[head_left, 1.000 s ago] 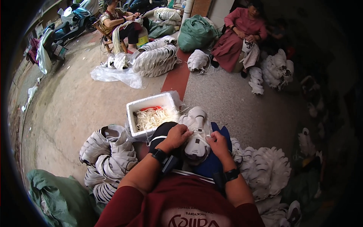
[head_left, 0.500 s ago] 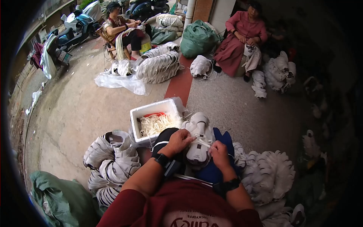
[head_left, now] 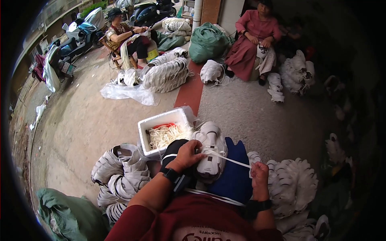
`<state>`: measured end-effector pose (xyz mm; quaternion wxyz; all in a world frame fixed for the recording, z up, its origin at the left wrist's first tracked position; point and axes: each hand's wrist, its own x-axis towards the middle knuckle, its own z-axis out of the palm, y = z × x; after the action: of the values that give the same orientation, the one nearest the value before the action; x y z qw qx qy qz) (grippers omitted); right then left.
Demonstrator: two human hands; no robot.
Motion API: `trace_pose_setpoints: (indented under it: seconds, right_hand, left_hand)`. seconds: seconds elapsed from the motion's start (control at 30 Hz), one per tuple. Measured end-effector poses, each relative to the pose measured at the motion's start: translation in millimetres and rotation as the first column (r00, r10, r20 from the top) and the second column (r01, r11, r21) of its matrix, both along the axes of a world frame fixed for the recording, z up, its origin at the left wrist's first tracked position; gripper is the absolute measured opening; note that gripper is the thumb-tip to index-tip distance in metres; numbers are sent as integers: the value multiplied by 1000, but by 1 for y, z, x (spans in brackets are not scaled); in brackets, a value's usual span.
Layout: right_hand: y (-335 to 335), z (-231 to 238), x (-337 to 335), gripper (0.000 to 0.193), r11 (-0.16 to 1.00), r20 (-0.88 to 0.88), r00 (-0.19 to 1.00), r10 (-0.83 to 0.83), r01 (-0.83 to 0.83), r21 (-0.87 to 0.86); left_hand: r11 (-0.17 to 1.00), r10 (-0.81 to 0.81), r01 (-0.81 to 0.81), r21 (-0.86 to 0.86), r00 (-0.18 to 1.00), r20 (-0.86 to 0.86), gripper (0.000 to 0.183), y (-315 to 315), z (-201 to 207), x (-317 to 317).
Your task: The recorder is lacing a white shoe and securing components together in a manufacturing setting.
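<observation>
A white shoe upper [head_left: 211,168] rests across my lap, with a dark cloth on its left and a blue cloth [head_left: 233,180] on its right. My left hand [head_left: 188,154] is closed at its left side, thumb and fingers against the lacing area. From there a flat white shoelace [head_left: 235,161] runs taut to the right over the blue cloth. Its far stretch is gripped by my right hand [head_left: 260,174], closed in a fist and held apart from the shoe upper. Exactly what lies under my left fingertips is partly hidden.
A white foam box [head_left: 146,148] of loose laces stands ahead left. Nested shoe uppers lie left [head_left: 124,176] and right [head_left: 291,182] of me. A green sack [head_left: 66,213] sits lower left. Two people [head_left: 120,36] [head_left: 257,30] sit farther off among more uppers.
My right hand has moved right and slightly down, away from the shoe upper, drawing the shoelace out into a long straight line. My left hand stays at the upper's left side.
</observation>
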<state>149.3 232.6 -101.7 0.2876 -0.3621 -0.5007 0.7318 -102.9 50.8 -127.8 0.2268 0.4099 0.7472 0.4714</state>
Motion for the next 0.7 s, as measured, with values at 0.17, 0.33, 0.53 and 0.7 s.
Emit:
trace_pose_setpoints:
  seconds: [0.17, 0.33, 0.53, 0.7]
  right_hand:
    - [-8, -12, 4, 24, 999, 84, 996, 41, -40, -20]
    - [-8, -8, 7, 24, 992, 167, 980, 108, -117, 44]
    - [-16, -5, 6, 24, 990, 185, 975, 122, -133, 45]
    - [-17, 0, 5, 24, 986, 157, 977, 147, -157, 60]
  left_hand:
    - [989, 55, -93, -117, 953, -297, 26, -10, 10, 17]
    - [997, 67, -78, -27, 957, -283, 18, -24, 13, 18]
    - [998, 66, -63, 22, 971, -229, 15, -29, 10, 14]
    - [999, 36, -34, 12, 980, -198, 14, -29, 7, 12]
